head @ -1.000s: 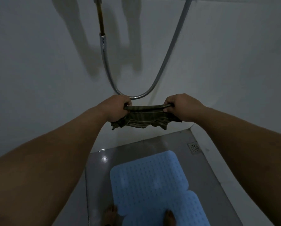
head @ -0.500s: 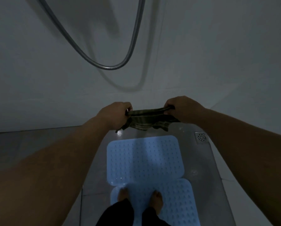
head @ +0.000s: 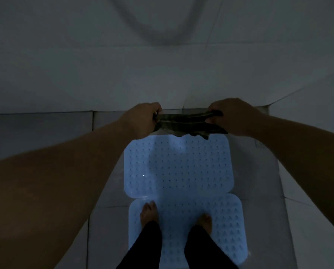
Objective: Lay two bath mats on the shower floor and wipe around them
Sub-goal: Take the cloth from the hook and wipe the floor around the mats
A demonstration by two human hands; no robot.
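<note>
The view has tipped down from the wall toward the shower floor (head: 108,193): a second ago the far mat (head: 178,167) filled only the bottom of the picture and the hose loop hung in the middle, while now both mats lie in full sight and only a blurred shadow of the hose (head: 162,26) shows on the wall above them. The near mat (head: 187,232) overlaps the far mat's near edge, and the person stands barefoot on it. The grip has not changed: the left hand (head: 143,119) and right hand (head: 234,117) are each clenched on one end of the dark striped cloth (head: 187,123), stretched between them just above the far mat's far edge. With both mats down flat, the laying part looks finished; the lowered gaze suggests the cloth is about to go to the bare floor beside the far mat, so wiping is probably next.
</note>
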